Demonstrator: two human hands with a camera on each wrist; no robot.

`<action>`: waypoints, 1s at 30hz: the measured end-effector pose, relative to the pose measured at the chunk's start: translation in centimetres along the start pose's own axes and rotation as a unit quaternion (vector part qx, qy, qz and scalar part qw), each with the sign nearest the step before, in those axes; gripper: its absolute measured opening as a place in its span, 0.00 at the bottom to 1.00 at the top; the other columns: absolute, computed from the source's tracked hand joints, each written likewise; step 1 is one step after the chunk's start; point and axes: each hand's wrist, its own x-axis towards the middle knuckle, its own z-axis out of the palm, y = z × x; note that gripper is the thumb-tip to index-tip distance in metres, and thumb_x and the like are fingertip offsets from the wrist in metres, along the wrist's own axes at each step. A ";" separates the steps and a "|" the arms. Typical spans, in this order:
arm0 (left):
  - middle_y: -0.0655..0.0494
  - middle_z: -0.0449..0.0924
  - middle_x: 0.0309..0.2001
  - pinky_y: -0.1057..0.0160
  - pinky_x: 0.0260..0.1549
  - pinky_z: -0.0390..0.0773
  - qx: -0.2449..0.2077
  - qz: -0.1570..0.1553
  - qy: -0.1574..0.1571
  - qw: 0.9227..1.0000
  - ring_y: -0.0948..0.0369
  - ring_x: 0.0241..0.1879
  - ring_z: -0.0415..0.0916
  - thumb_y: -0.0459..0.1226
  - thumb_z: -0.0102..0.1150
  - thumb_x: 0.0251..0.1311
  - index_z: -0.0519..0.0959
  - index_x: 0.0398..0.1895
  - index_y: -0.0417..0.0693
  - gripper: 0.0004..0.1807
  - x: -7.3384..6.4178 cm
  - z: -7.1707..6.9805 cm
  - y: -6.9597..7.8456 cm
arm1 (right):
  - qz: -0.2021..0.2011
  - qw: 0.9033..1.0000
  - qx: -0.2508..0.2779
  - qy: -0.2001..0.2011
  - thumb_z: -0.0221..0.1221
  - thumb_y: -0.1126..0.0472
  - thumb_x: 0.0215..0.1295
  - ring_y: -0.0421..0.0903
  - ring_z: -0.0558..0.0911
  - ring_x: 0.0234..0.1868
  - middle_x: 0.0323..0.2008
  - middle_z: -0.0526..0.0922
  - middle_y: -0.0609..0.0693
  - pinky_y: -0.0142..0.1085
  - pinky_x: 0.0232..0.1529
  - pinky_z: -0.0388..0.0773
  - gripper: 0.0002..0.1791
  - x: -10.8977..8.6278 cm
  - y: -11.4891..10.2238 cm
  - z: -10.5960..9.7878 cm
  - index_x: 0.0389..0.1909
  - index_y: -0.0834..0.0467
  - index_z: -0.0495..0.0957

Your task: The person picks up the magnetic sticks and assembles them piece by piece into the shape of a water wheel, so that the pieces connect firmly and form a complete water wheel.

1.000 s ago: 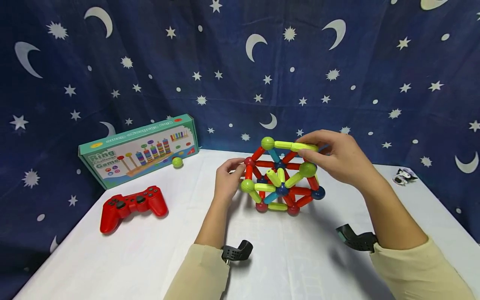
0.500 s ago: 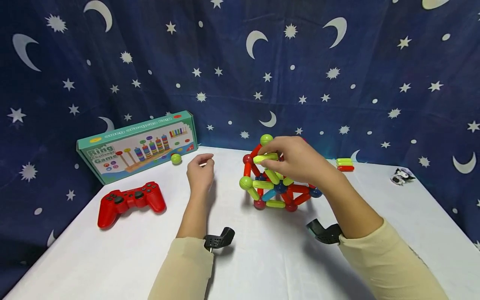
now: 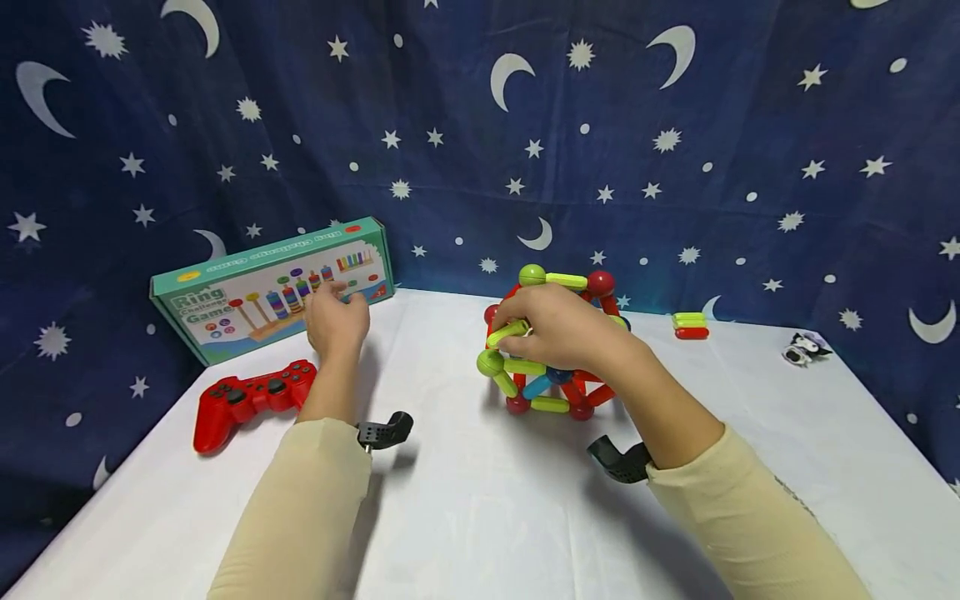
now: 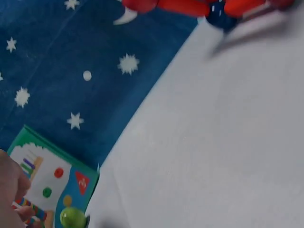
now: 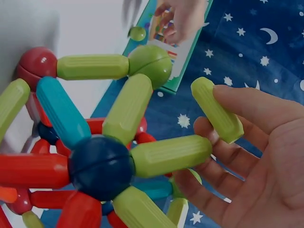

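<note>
My right hand (image 3: 558, 327) pinches a yellow-green stick (image 5: 216, 111) between thumb and fingers. It is at the front of a frame (image 3: 551, 405) built of red, blue and yellow-green sticks and balls, covering part of it. In the right wrist view, another yellow-green stick (image 5: 173, 154) juts from a dark blue ball (image 5: 100, 167) toward my fingers. My left hand (image 3: 337, 321) reaches over the table in front of the Ring Challenge Game box (image 3: 225, 321), holding nothing. A loose green ball (image 4: 72, 217) lies by the box near that hand, hidden from the head view.
A red game controller (image 3: 247, 402) lies on the left beside my left forearm. At the back right sit a few yellow-green and red sticks (image 3: 690, 326) and a small black-and-white figure (image 3: 806, 349). A dark blue star-and-moon cloth (image 3: 450, 108) hangs behind the white table (image 3: 480, 508).
My left hand has let go of the frame and moved left to the box. My right hand has shifted left and lower with the stick, bringing the loose sticks at back right into view.
</note>
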 end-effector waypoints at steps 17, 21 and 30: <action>0.27 0.63 0.70 0.30 0.66 0.67 0.304 0.111 -0.203 0.924 0.30 0.68 0.64 0.35 0.52 0.68 0.64 0.72 0.35 0.30 2.6 -0.7 -1.6 | 0.013 0.999 0.033 -0.029 0.67 0.58 0.63 0.45 0.80 0.37 0.33 0.86 0.44 0.36 0.37 0.80 0.09 1.1 0.5 0.8 0.44 0.51 0.90; 0.27 0.70 0.66 0.30 0.62 0.71 0.341 0.140 -0.189 0.910 0.30 0.64 0.71 0.33 0.50 0.69 0.70 0.69 0.34 0.26 2.3 -0.4 -1.7 | 0.016 0.999 0.037 -0.031 0.67 0.58 0.63 0.45 0.80 0.35 0.31 0.86 0.44 0.36 0.36 0.80 0.08 1.1 0.5 0.9 0.42 0.50 0.89; 0.36 0.83 0.51 0.37 0.48 0.81 0.306 0.152 -0.201 0.918 0.39 0.50 0.81 0.38 0.46 0.69 0.80 0.45 0.38 0.14 1.3 1.1 -0.7 | 0.026 0.998 0.044 -0.042 0.71 0.57 0.62 0.45 0.81 0.35 0.32 0.87 0.44 0.35 0.37 0.82 0.09 0.8 0.6 0.8 0.43 0.51 0.89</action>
